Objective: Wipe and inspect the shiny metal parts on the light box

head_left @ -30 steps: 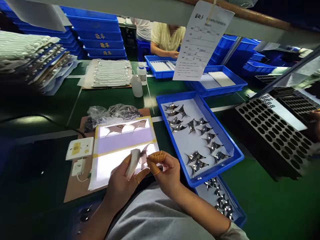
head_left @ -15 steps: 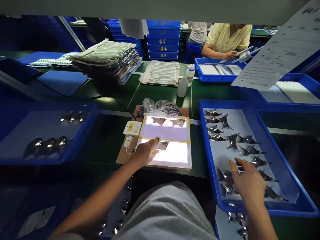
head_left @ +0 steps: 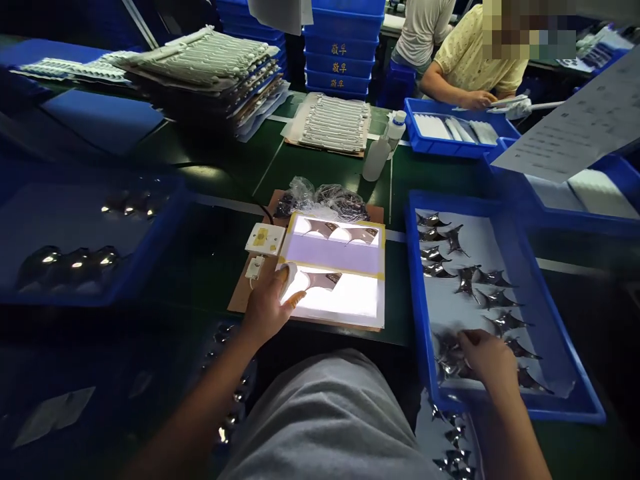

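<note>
My left hand (head_left: 265, 303) is over the left edge of a lit panel (head_left: 350, 307), thumb and forefinger apart, with yellow coverings on the fingertips. A pale patch beside the forefinger is unclear. Close to its fingers, a thin curved piece with a dark patterned corner (head_left: 325, 281) lies on the panel. Two similar pieces (head_left: 361, 235) lie along the panel's top. My right hand (head_left: 490, 360) is over the near end of a blue tray (head_left: 421, 320), its fingertips pinched on a blurred shiny pointed piece (head_left: 449, 341). More shiny pointed pieces (head_left: 505, 322) lie on the tray's white lining.
Left is another blue tray (head_left: 150, 257) with shiny domed pieces (head_left: 77, 263). Behind the panel are a clear plastic bag (head_left: 325, 200) and two bottles (head_left: 376, 160). A tall stack of trays (head_left: 210, 73) stands back left. Across the table, a person (head_left: 465, 73) handles white strips.
My left hand has drawn back left from the curved piece, which stays on the panel. My right fingers have closed on a shiny piece in the tray. The view has shifted.
</note>
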The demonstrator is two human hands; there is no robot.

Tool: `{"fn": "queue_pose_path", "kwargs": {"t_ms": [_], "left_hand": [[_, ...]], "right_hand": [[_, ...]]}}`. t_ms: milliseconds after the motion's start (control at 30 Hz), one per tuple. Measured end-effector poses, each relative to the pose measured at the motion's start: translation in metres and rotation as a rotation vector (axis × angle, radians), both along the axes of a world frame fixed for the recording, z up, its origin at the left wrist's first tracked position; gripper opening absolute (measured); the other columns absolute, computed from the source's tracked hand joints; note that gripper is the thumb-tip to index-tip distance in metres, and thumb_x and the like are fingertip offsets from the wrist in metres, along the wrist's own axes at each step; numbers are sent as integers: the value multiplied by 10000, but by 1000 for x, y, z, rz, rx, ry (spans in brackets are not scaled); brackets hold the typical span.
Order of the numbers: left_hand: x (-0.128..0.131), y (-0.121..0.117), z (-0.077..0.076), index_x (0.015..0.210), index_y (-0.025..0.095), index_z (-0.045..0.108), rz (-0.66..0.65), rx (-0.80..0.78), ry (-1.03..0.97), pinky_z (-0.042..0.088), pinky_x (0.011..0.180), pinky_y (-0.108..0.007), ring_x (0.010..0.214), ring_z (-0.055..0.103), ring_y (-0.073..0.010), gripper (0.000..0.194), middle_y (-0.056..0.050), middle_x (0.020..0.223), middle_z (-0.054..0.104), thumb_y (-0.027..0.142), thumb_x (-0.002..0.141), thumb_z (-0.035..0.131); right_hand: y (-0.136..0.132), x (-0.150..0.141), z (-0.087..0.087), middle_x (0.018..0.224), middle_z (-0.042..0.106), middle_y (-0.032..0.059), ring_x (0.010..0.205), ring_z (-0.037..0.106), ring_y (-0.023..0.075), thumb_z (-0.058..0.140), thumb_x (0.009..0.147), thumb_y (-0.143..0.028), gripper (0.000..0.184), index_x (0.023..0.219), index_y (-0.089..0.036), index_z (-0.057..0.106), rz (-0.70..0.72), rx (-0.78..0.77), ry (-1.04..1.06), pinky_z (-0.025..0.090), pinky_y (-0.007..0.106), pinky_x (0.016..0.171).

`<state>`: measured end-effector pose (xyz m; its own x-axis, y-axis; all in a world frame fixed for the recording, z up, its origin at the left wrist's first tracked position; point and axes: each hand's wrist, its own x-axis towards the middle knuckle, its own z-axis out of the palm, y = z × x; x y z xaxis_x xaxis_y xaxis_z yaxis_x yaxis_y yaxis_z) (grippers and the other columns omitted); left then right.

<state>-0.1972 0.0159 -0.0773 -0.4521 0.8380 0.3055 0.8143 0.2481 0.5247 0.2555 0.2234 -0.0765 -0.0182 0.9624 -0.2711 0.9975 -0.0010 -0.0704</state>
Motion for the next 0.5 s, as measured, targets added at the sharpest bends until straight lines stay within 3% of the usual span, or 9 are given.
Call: {"fn": "queue_pose_path", "kwargs": {"t_ms": [67,133,233,267,333,433,500], "left_hand": [[1,-2,5,1302,184,605,29,32,-13,534,1075,-484,1290,613,-358,481,-145,1324,686,458,918,697],[7,-2,15,1286,183,625,39,72,-56,523,1095,-478,1291,617,-347,481,-144,1337,685,480,916,699],[27,-1,38,1272,178,639,-8,124,-208,553,1055,-406,1182,689,-297,466,-118,1241,737,484,925,694],[35,0,45,1286,179,635,-47,133,-265,559,1046,-386,1160,700,-283,470,-110,1224,745,482,931,688],[48,1,57,1344,191,610,-151,126,-348,563,1038,-366,1156,703,-269,508,-103,1241,739,487,938,683],[58,0,61,1395,208,576,-286,92,-373,582,988,-357,1137,705,-269,593,-104,1257,726,531,915,706],[58,-2,55,1351,204,597,-319,56,-376,596,919,-343,1074,717,-260,551,-101,1196,739,517,913,711]], "right_hand": [[-2,-3,24,870,775,172,899,726,406,559,871,-485,410,1000,-191,814,-99,71,35,554,496,807],[-11,-15,50,877,775,158,904,723,398,612,863,-506,415,1058,-197,809,-211,235,143,553,524,863],[-40,-62,74,998,785,120,932,736,334,729,820,-504,482,1202,-212,769,-246,437,601,563,506,936],[-52,-85,75,1026,787,108,926,743,309,767,801,-492,520,1240,-214,750,-212,407,819,578,485,933],[-79,-135,69,1044,792,91,916,753,280,814,782,-481,536,1243,-216,742,-106,163,1160,606,466,907],[-112,-198,48,1049,797,83,926,757,260,820,816,-456,444,1186,-218,757,-30,-97,1392,621,445,888],[-126,-222,35,1032,799,74,930,761,251,823,831,-428,421,1191,-225,744,-32,-202,1487,625,434,878]]}}
